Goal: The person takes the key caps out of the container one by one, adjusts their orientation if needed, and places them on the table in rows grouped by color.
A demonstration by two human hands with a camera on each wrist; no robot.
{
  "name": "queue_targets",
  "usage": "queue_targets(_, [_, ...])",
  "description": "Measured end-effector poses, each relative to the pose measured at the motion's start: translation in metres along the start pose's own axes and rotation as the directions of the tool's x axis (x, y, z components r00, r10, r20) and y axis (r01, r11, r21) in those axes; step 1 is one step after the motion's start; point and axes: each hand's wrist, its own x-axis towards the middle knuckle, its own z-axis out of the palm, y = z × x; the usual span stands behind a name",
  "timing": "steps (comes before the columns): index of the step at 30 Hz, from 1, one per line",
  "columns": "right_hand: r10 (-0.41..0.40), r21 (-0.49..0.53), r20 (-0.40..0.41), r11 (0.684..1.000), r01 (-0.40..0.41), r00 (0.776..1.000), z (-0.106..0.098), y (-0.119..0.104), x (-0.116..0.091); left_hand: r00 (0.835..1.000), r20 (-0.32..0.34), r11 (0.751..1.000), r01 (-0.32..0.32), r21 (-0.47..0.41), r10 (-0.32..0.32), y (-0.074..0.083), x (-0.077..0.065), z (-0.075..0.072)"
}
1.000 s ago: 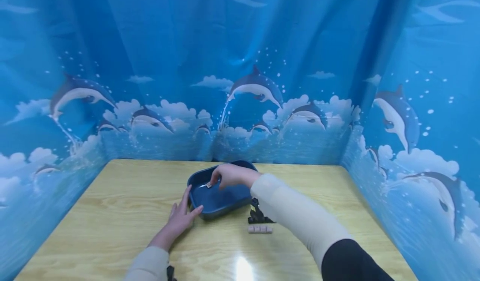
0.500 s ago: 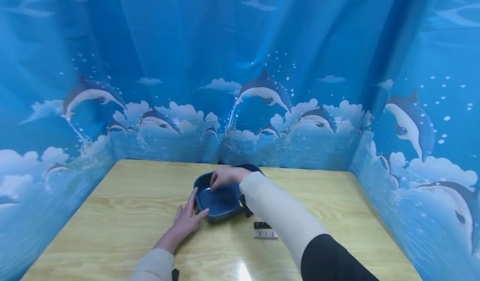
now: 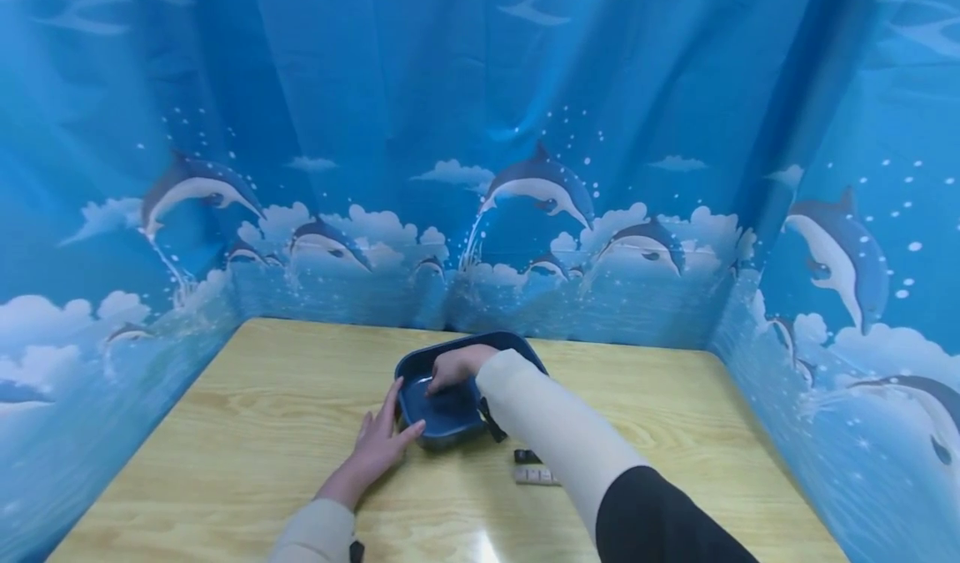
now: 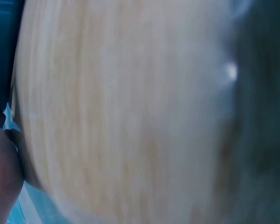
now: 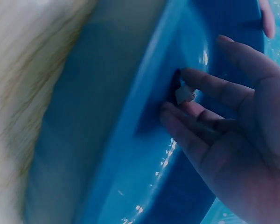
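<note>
A dark blue basin (image 3: pixel 450 439) sits on the table, tilted slightly in the head view. My left hand (image 3: pixel 377 446) rests at its near left corner, straight fingers and thumb spread along the outside. Only part of the left hand (image 4: pixel 3 172) shows in the left wrist view, beside the basin wall. My right hand (image 3: pixel 461 365) reaches down inside the basin. In the right wrist view, the fingers of this right hand (image 5: pixel 242 121) pinch a small pale block (image 5: pixel 184 94) close over the basin floor. That block is hidden in the head view.
A row of small pale blocks with dark marks (image 3: pixel 536 475) lies right of the basin, nearer me. Just behind it is a black row (image 3: pixel 527 456), partly covered by my right sleeve (image 3: pixel 551 421). A dolphin-printed curtain (image 3: pixel 360 296) encloses the wooden table (image 3: pixel 262 429).
My right hand has sunk lower into the basin, and the pale block it pinches has gone from the head view. The left hand stays at the basin; the head view has shifted slightly.
</note>
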Motion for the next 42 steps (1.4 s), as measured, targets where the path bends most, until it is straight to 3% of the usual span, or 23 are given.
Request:
queue_targets(8, [-0.009, 0.076, 0.039, 0.997, 0.006, 0.999, -0.001, 0.008, -0.020, 1.000, 0.005, 1.000, 0.003, 0.006, -0.003, 0.001, 0.001, 0.006])
queue_targets(14, [-0.052, 0.019, 0.019, 0.998, 0.052, 0.998, -0.007, 0.018, -0.043, 1.000, 0.009, 1.000, -0.018, 0.022, 0.018, 0.004, -0.001, 0.004])
queue_targets(20, [-0.109, 0.066, 0.010, 0.992, 0.108, 0.994, -0.010, 0.032, -0.063, 1.000, 0.020, 1.000, -0.002, 0.029, 0.001, 0.002, 0.000, 0.004])
queue_targets(31, [-0.156, 0.188, -0.085, 0.967, 0.170, 0.984, -0.010, 0.046, -0.108, 0.999, 0.049, 1.000, -0.001, 0.029, -0.001, -0.002, -0.002, 0.000])
queue_targets(38, [-0.200, 0.141, -0.139, 0.966, 0.219, 0.970, -0.004, 0.052, -0.143, 0.998, 0.058, 0.999, -0.018, 0.039, 0.016, -0.003, 0.000, 0.000])
queue_targets(42, [-0.229, 0.165, -0.181, 0.952, 0.260, 0.956, 0.005, 0.059, -0.159, 0.998, 0.056, 0.999, -0.009, 0.043, 0.007, -0.003, 0.002, 0.000])
